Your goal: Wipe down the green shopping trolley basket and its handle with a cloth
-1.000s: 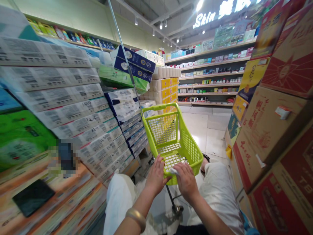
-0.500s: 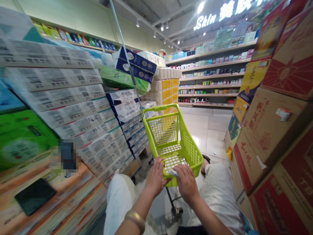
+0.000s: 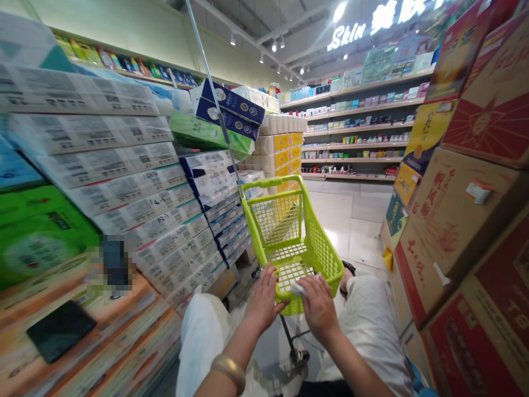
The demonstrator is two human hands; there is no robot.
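Observation:
A lime-green plastic shopping cart stands between my knees, its basket of open lattice holding nothing I can make out. My left hand grips the near left corner of the basket, fingers over the rim and thumb along the front edge. On that same near rim, a little to the right, lies my right hand. Its fingers press a crumpled white tissue against the green plastic; part of the tissue is hidden under them. A gold-coloured bangle circles my left wrist.
Stacked paper packs rise on the left, with a dark flat device on a lower orange pack. Cardboard cartons wall the right side. A metal pole rises from the cart. Store shelves line the back.
My right hand has slid slightly to the right along the near rim, taking the white tissue with it. My left hand and the cart look unchanged.

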